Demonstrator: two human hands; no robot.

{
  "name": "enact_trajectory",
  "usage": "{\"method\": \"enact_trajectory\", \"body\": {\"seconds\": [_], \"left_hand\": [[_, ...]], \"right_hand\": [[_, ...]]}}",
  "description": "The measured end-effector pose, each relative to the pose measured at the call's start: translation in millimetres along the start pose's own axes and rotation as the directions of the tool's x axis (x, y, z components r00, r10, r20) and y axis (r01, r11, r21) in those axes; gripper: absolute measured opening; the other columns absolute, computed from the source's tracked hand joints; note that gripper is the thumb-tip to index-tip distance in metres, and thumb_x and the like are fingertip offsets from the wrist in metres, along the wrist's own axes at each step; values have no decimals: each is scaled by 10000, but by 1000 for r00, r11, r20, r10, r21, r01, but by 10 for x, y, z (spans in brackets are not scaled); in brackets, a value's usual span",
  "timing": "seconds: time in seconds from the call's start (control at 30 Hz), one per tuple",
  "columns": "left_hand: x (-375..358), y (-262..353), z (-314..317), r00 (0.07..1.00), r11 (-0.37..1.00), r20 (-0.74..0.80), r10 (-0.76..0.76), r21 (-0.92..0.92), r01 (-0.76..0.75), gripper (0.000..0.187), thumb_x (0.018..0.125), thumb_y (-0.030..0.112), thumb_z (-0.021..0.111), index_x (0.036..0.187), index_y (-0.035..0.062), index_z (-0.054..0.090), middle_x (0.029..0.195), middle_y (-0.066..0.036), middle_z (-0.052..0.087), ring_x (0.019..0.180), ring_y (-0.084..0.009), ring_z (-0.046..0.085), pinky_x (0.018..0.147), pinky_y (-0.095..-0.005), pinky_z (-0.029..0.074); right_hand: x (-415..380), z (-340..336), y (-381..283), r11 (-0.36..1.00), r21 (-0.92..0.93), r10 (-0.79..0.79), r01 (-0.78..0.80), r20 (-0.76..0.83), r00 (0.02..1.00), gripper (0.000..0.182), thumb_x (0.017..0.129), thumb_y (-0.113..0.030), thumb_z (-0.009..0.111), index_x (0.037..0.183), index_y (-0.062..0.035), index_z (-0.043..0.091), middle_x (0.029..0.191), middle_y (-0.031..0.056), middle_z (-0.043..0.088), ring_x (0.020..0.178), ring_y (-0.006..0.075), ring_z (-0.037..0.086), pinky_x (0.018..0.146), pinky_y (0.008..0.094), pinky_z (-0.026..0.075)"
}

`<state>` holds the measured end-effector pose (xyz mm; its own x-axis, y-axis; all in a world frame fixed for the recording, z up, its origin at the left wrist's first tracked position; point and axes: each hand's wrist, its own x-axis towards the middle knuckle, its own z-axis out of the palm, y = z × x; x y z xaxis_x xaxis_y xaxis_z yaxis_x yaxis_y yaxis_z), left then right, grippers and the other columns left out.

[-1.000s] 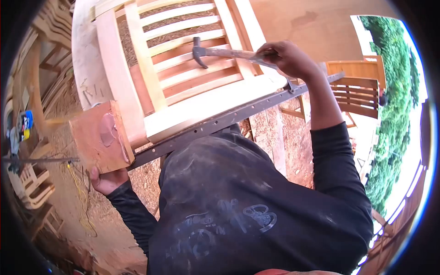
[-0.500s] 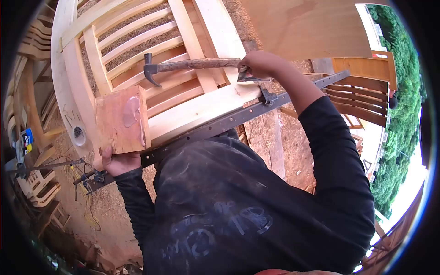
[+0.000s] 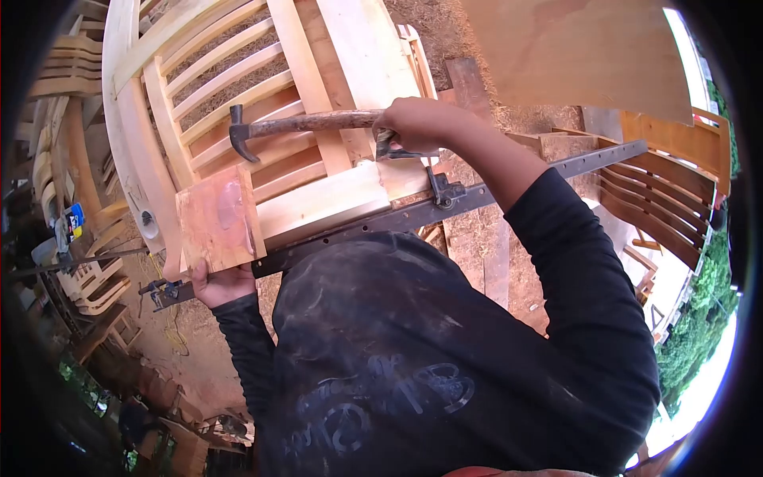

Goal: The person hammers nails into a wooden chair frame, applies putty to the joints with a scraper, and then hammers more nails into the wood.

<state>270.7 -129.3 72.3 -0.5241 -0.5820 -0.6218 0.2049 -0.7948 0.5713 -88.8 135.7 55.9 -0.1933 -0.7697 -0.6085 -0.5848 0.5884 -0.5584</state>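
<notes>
Pale, unfinished wood makes up the slatted chair frame [image 3: 238,87], its curved slats smooth and evenly spaced. Along its lower rail runs a long dark steel bar clamp [image 3: 477,195], flat and drilled with holes. A reddish square wood block [image 3: 216,226], smeared with a pale patch, sits against the frame's corner, gripped from below by the left hand [image 3: 216,285]. The right hand [image 3: 417,123] is clenched around the worn wooden handle of a claw hammer [image 3: 298,125], held level over the slats.

The wooden block [image 3: 216,226] hides most of the left hand [image 3: 218,285] and the bar clamp's [image 3: 445,203] near stretch.
</notes>
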Motion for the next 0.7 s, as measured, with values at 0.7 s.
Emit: {"method": "enact_trajectory", "body": {"seconds": [0.7], "left_hand": [[193, -389, 75, 987, 988, -135, -90, 115, 106, 734, 808, 261, 677, 1489, 117, 444, 1460, -114, 548, 1332, -341, 548, 1071, -563, 500]], "right_hand": [[6, -143, -172, 993, -43, -99, 107, 154, 983, 178, 812, -22, 676, 977, -54, 731, 921, 177, 721, 895, 364, 694, 780, 453, 527]]}}
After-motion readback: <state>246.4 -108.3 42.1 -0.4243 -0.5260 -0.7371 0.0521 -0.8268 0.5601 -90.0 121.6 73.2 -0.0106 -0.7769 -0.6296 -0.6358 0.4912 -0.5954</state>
